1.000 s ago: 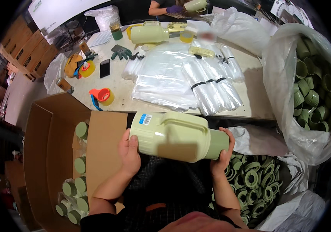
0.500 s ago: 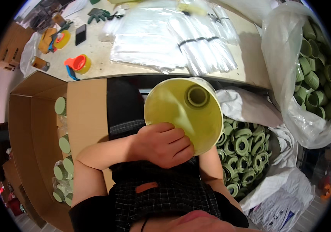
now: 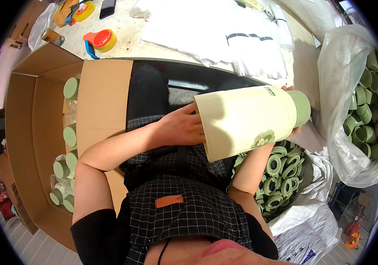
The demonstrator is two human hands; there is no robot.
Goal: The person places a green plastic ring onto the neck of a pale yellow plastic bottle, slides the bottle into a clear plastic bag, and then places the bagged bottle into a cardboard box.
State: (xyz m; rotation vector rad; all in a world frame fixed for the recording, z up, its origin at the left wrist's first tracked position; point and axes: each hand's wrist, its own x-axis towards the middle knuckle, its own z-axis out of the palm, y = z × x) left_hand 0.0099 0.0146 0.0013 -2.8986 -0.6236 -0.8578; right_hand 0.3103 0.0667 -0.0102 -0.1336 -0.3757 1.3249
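Observation:
I hold a pale yellow-green flask body [image 3: 246,119] sideways over my lap, its green neck pointing right. My left hand [image 3: 180,128] grips its flat base end. My right hand [image 3: 292,128] is mostly hidden behind the neck end, with only fingertips showing around it. Below the flask, a bag of green ring-shaped lids [image 3: 281,176] sits beside my right arm.
An open cardboard box [image 3: 38,132] on my left holds several wrapped green-capped flasks [image 3: 69,134]. The table [image 3: 136,39] ahead carries stacked clear plastic bags [image 3: 242,35] and tape dispensers [image 3: 100,40]. A large clear bag of green cups [image 3: 365,110] stands at the right.
The flask has turned from facing me end-on to lying sideways, neck to the right. My view has tilted further down, away from the table.

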